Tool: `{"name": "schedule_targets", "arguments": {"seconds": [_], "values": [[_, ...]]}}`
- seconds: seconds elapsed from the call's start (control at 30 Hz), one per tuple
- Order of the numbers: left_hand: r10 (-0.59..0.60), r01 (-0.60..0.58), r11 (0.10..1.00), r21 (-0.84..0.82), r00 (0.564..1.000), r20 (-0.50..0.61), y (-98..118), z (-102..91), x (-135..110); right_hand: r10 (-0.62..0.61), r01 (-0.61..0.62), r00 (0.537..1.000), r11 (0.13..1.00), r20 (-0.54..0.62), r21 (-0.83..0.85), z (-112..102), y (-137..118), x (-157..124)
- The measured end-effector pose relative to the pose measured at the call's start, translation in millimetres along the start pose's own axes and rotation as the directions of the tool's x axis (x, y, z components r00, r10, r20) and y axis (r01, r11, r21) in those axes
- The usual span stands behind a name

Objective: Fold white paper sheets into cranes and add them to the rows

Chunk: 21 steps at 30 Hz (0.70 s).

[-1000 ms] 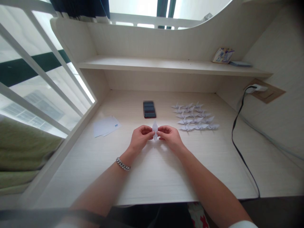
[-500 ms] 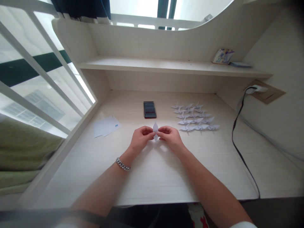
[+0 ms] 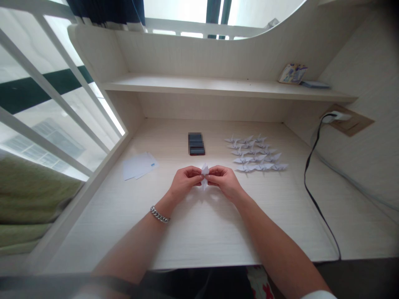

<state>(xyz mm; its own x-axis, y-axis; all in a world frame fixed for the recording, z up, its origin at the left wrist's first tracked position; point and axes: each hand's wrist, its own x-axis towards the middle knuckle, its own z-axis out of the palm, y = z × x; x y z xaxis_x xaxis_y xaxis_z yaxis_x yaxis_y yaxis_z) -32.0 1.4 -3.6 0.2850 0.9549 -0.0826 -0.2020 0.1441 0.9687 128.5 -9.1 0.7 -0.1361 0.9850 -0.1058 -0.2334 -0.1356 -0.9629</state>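
A small folded piece of white paper [image 3: 205, 169] is pinched between both hands above the desk. My left hand [image 3: 187, 179] grips its left side with thumb and fingers; a chain bracelet circles that wrist. On the other side, my right hand [image 3: 222, 179] pinches the right edge, thumb toward me. One pointed end of the paper stands up between the fingertips, another points down toward me; its middle is partly hidden by the thumbs. To the right, several white paper cranes [image 3: 258, 158] stand in rows.
Loose white paper sheets [image 3: 137, 166] lie at the left of the desk [image 3: 199, 236]. A dark phone-like object [image 3: 196, 144], pixelated, rests behind my hands. A black cable [image 3: 307, 174] runs from the wall socket [image 3: 352, 120] down the right side. A shelf [image 3: 199, 83] spans the back.
The paper's upper point looks shorter and bent, and its lower end reaches slightly nearer me. Both hands keep their pinch, thumbs drawn closer together.
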Motion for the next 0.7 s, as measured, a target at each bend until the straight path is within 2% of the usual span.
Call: {"name": "schedule_targets", "arguments": {"seconds": [0.2, 0.3, 0.4, 0.47, 0.6, 0.7], "values": [[0.014, -0.013, 0.998, -0.054, 1.0, 0.018, 0.0, 0.2, -1.4, -0.017, 0.015, 0.999, 1.0, 0.038, 0.027, -1.6, 0.2, -1.0], [0.042, -0.042, 0.999, -0.011, 0.999, 0.016, 0.1, 0.7, -1.2, 0.005, -0.007, 0.998, 0.999, 0.056, 0.037, -1.7, -2.1, -2.2], [0.063, -0.063, 0.996, 0.065, 0.998, -0.003, 0.5, 1.1, -0.8, 0.024, -0.024, 0.999, 1.0, 0.026, 0.001, -1.1, -3.0, -2.4], [0.063, -0.061, 0.994, 0.091, 0.998, -0.017, 0.8, 1.4, -0.8, 0.002, -0.002, 1.0, 0.999, -0.004, -0.038, -0.7, -2.0, -1.9], [0.037, -0.037, 0.999, 0.002, 0.999, -0.015, 0.7, 1.7, -0.8, -0.079, 0.074, 0.996, 0.992, -0.049, -0.099, -1.1, 1.6, 0.1], [0.035, -0.035, 0.999, 0.003, 0.999, -0.032, -0.6, 1.4, 0.2, -0.134, 0.125, 0.989, 0.981, -0.053, -0.151, -1.6, 4.3, 1.6]]}}
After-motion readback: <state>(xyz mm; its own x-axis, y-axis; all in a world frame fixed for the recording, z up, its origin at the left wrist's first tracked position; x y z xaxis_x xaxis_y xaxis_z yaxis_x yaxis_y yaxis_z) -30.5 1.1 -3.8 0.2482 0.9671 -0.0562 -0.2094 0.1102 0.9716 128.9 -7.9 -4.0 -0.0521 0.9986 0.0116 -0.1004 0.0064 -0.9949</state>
